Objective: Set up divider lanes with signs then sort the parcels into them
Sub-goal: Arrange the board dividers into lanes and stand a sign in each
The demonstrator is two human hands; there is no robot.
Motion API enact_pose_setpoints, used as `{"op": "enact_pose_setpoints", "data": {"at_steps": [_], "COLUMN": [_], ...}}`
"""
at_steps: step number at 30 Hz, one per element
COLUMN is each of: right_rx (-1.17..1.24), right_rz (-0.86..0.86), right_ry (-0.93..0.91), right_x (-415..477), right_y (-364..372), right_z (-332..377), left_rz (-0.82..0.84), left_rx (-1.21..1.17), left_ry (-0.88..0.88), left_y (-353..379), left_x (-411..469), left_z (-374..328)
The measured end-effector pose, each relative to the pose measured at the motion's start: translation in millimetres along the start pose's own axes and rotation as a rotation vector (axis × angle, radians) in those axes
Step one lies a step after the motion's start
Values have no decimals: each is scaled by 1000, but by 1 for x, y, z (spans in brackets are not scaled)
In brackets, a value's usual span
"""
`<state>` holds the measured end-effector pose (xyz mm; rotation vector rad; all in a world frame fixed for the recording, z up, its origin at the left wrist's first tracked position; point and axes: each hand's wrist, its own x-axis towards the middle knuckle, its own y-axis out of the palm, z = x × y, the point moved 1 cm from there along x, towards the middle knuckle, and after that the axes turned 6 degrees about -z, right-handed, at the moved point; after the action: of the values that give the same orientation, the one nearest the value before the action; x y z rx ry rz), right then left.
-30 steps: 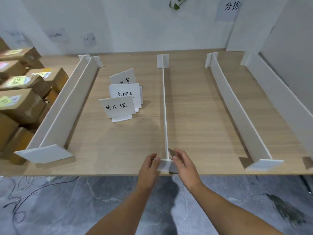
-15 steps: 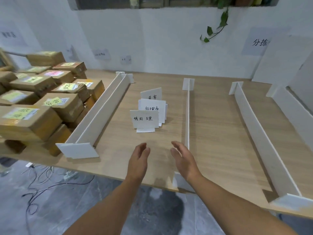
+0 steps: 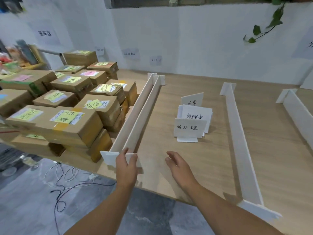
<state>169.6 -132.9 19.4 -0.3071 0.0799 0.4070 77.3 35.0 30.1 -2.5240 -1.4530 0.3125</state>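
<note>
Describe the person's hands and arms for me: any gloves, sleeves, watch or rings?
The left hand and right hand are bare: no gloves, and no rings that I can see on the fingers. Neither wrist carries a watch or band. No sleeve shows on either arm, right down to the bottom edge of the frame.
</note>
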Motion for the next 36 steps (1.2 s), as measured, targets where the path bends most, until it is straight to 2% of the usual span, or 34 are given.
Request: {"op": "enact_pose_setpoints", "data": {"at_steps": [5, 8, 12, 16, 19, 26, 31, 36], "right_rx": [22, 28, 82, 32, 15, 30, 70, 131], "right_rz": [-1, -15, -23, -4, -40, -153, -228, -244], "right_ry": [102, 161, 256, 277, 285, 310, 308, 292], "right_x": [17, 27, 34, 33, 28, 18, 10, 1], "right_y": [73, 105, 131, 140, 135, 97, 58, 20], "right_z": [8, 11, 12, 11, 5, -6, -15, -19], "left_rz": [-27, 38, 125, 207, 252, 203, 307, 471], "left_rx": [83, 99, 144, 251, 259, 122, 87, 38], "left_ry": [-44, -86, -46, -2, 6, -71, -95, -225], "left_y": [-32, -38, -36, -27, -22, -9, 8, 20], "left_x": [52, 67, 76, 70, 66, 53, 33, 23], "left_z": [27, 38, 46, 47, 48, 41, 33, 22]}}
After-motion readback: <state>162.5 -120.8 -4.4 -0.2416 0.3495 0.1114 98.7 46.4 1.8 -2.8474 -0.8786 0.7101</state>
